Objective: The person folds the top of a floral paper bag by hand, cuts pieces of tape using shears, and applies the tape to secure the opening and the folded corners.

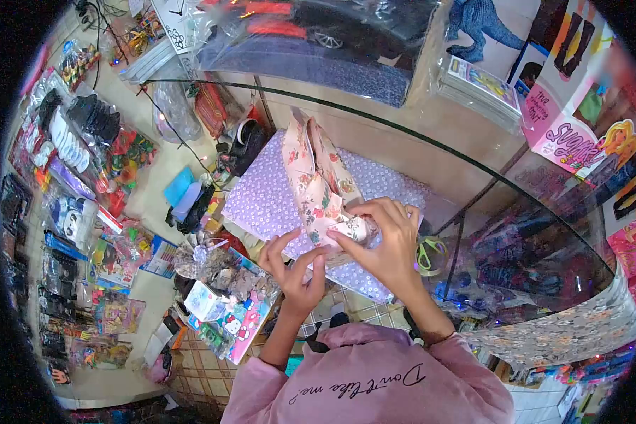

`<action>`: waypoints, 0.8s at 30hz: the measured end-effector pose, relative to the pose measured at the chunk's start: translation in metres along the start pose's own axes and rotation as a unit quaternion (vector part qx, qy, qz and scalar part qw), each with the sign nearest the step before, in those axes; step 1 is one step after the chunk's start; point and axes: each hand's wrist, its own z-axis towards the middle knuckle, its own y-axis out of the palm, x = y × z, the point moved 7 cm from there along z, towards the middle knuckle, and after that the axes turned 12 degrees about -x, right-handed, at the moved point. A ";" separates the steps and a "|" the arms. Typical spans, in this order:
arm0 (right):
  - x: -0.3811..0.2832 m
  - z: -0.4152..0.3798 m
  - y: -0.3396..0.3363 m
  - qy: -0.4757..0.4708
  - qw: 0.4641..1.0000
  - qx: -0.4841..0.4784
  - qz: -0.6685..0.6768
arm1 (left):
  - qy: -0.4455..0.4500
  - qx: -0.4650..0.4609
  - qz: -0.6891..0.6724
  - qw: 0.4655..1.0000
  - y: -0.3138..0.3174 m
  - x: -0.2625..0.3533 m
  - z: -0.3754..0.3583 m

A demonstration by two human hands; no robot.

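Observation:
A long piece of pink flower-printed material [311,177], paper or cloth, lies folded with creased flaps, its far end narrow and split in two. My right hand [389,230] grips a folded part near its close end, thumb and forefinger on either side of the fold. My left hand [293,272] is at the lower left of the same piece, fingers apart, with the forefinger close to its edge. What lies inside the folds is hidden. Under it is a purple surface with small white flowers [258,194].
Green-handled scissors [430,256] lie right of my right hand. A glass case edge [374,116] curves across the far side. A black tape dispenser [246,148] stands at the far left corner. Hello Kitty packaging [237,321] is at my lower left, with several bagged goods [113,261] beyond.

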 end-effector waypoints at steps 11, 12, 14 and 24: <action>0.001 -0.007 0.009 0.031 0.998 0.057 -0.007 | -0.005 0.016 -0.011 1.000 -0.003 -0.013 0.003; 0.000 -0.006 0.010 0.024 0.998 0.060 -0.008 | 0.000 0.013 -0.014 1.000 -0.002 -0.013 0.004; 0.000 -0.006 0.012 0.030 0.998 0.057 -0.004 | 0.008 0.006 -0.020 1.000 -0.002 -0.013 0.005; 0.003 -0.011 0.012 0.032 0.993 0.100 0.058 | 0.012 -0.054 -0.055 0.997 0.004 0.003 0.028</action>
